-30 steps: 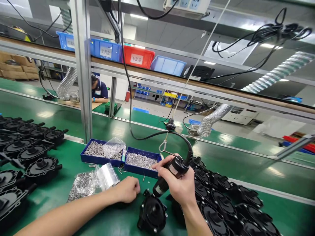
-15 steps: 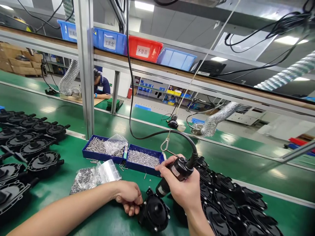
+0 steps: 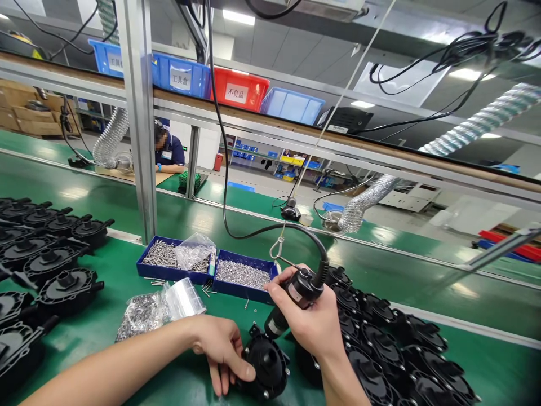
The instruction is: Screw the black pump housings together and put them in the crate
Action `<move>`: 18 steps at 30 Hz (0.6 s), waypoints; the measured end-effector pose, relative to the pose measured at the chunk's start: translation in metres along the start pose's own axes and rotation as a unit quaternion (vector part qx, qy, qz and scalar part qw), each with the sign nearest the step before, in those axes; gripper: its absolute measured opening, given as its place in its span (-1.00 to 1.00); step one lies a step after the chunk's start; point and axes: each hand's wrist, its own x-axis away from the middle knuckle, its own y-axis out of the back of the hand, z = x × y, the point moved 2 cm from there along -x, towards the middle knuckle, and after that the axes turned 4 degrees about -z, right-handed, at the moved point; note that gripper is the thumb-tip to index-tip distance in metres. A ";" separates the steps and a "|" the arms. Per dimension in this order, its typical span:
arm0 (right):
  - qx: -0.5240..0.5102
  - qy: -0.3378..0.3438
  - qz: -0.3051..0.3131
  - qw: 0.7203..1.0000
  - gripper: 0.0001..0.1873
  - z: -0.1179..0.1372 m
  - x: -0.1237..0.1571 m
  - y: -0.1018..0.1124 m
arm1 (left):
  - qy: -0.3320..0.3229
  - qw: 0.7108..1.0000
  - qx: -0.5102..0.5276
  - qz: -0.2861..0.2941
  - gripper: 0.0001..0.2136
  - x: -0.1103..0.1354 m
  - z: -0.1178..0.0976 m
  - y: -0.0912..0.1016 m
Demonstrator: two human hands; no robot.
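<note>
A round black plastic housing (image 3: 265,362) lies on the green bench in front of me. My left hand (image 3: 220,351) grips its left rim, thumb and fingers pressed on it. My right hand (image 3: 310,318) is wrapped round a black electric screwdriver (image 3: 291,301) that hangs from a cord and hook. The tool tilts down to the left, its tip at the housing's upper edge.
Two blue trays, one of long screws (image 3: 169,260) and one of small screws (image 3: 243,276), stand behind my hands, with bags of screws (image 3: 158,309) at the left. Black housings are piled at the right (image 3: 393,352) and laid out at the left (image 3: 46,262). A person (image 3: 167,153) sits at a far bench.
My left hand has moved from the bench beside the housing onto its left rim and taken hold. The screwdriver stays at the housing's top edge.
</note>
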 end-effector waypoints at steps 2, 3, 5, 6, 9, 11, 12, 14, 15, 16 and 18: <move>-0.007 0.000 0.000 1.000 -0.77 -0.001 -0.001 0.000 | 0.011 1.000 -0.001 -0.011 -0.55 -0.009 0.005 -0.001; -0.014 -0.002 0.000 1.000 -0.76 -0.002 -0.001 -0.001 | 0.016 1.000 0.001 -0.018 -0.55 -0.012 0.007 -0.001; -0.028 -0.004 -0.002 1.000 -0.76 -0.003 -0.002 -0.001 | 0.024 1.000 0.011 -0.017 -0.56 -0.015 0.006 0.000; -0.031 -0.004 -0.004 0.999 -0.76 -0.004 -0.002 0.000 | 0.024 1.000 0.018 -0.009 -0.58 -0.014 0.005 0.000; -0.027 0.005 -0.005 1.000 -0.77 -0.003 -0.003 0.001 | 0.012 0.999 0.043 0.024 -0.62 -0.010 0.001 0.005; -0.016 0.014 0.001 1.000 -0.77 -0.002 -0.002 0.003 | 0.006 0.997 0.058 0.047 -0.63 -0.008 0.002 0.010; -0.010 0.016 0.004 1.000 -0.77 -0.001 -0.002 0.003 | 0.005 0.996 0.066 0.062 -0.63 -0.008 0.004 0.013; 0.001 0.014 0.009 1.000 -0.77 -0.001 -0.002 0.004 | -0.002 0.992 0.086 0.092 -0.60 -0.013 0.010 0.019; 0.004 0.011 0.012 1.000 -0.76 -0.001 -0.003 0.004 | -0.010 0.990 0.095 0.100 -0.58 -0.017 0.013 0.021; 0.004 0.008 0.014 1.000 -0.76 -0.001 -0.003 0.005 | -0.021 0.990 0.103 0.097 -0.54 -0.023 0.016 0.022; 0.000 0.010 0.020 1.000 -0.77 -0.004 -0.004 0.006 | -0.035 0.991 0.107 0.066 -0.48 -0.037 0.022 0.023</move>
